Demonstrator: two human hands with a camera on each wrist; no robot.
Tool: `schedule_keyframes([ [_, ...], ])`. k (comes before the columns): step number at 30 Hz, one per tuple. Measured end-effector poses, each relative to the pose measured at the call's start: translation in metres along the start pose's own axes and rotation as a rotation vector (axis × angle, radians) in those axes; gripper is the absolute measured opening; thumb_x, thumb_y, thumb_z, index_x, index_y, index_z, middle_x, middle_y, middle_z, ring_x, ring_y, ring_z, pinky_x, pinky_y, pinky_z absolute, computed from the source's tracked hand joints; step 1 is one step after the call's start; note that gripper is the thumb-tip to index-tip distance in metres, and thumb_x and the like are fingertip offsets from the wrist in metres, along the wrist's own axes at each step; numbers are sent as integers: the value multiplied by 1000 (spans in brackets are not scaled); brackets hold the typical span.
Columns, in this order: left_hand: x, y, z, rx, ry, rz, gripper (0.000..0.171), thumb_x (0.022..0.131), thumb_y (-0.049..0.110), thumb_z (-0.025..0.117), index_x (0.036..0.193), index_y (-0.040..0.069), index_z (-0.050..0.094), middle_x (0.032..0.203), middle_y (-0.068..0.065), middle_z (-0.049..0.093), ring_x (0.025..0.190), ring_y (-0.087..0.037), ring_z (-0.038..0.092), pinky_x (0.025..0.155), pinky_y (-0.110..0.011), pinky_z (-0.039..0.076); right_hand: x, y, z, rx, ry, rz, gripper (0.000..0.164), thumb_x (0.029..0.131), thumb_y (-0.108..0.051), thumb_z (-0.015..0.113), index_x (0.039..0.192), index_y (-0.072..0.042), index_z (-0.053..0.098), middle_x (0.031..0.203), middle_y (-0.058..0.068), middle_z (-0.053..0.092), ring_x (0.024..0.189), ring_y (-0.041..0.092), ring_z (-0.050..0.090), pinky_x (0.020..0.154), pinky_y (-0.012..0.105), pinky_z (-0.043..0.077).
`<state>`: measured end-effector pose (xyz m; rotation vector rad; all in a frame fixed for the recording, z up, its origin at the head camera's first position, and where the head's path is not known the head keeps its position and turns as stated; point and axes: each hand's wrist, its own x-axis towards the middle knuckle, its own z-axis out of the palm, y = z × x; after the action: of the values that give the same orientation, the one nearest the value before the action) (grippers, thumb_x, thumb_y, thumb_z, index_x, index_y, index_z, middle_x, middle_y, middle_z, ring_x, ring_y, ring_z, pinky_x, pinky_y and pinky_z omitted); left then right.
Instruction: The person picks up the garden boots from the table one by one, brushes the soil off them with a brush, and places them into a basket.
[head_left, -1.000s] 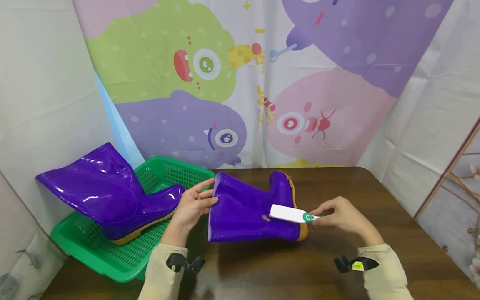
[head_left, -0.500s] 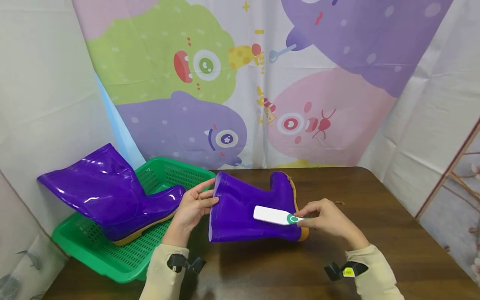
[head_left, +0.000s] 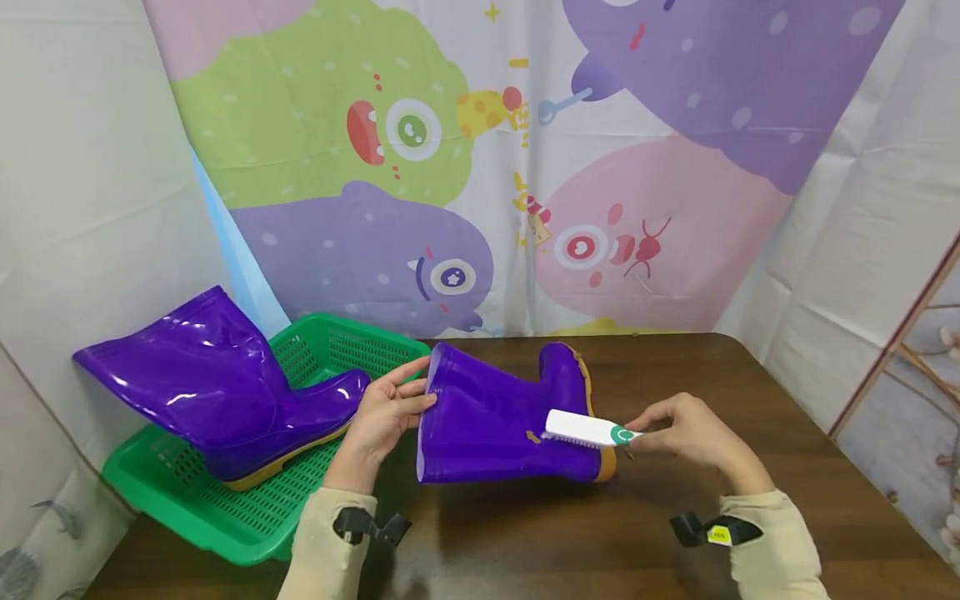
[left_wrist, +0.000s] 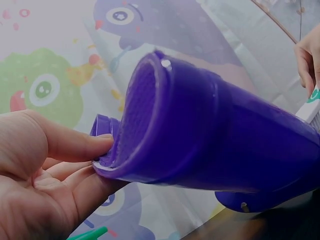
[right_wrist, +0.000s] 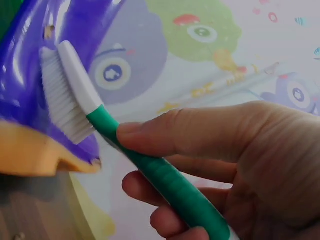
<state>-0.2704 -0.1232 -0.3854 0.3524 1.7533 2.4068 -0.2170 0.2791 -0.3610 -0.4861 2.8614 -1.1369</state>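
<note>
A purple rain boot [head_left: 480, 417] with a tan sole lies sideways above the table, its opening to the left. My left hand [head_left: 384, 421] pinches the rim of that opening, thumb against fingers, as the left wrist view shows. In my right hand [head_left: 693, 433] is the green handle [right_wrist: 170, 187] of a scrub brush [head_left: 581, 428] with a white back. Its white bristles [right_wrist: 62, 95] face the boot near the ankle; in the right wrist view they appear against the purple surface. Beside the brush head, a small brown smudge [head_left: 533, 436] marks the boot.
At the left, a green perforated basket [head_left: 202, 529] holds a second, shiny purple boot [head_left: 217, 383]. Both rest on a dark wooden table [head_left: 517, 542]. Behind the table hangs a curtain [head_left: 517, 292] printed with cartoon monsters.
The brush slid left along the boot, then came back right to about its earlier place. The brown smudge, covered half a second ago, shows again. My left hand and the boot stayed nearly still.
</note>
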Motion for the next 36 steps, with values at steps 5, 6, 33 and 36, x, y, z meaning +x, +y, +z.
schedule_keyframes([
  [5,0,0,0,-6,1,4,64,90,-20,54,149,-8,34,99,-1,75,80,-16,73,68,-33,60,-3,0,-5,-6,61,-3,18,78,-17,83,94,-8,80,88,1,74,77,12,57,62,26,47],
  [6,0,0,0,-9,1,5,64,90,-20,54,149,-9,34,99,-1,75,79,-16,73,68,-32,60,-2,0,-4,9,69,-18,18,79,-16,82,94,-7,80,89,1,74,79,11,59,64,26,48],
  [33,2,0,2,-36,18,2,63,90,-20,53,149,-9,34,94,1,75,78,-16,73,68,-32,60,-7,-25,3,-123,177,-20,14,77,-8,81,91,-5,79,81,0,71,66,13,52,55,27,44],
  [36,2,0,3,-46,24,4,63,90,-20,52,149,-9,33,93,2,75,78,-15,73,67,-31,60,-7,-24,7,-80,217,-42,15,78,-8,82,93,-6,79,83,1,72,66,11,54,55,26,45],
])
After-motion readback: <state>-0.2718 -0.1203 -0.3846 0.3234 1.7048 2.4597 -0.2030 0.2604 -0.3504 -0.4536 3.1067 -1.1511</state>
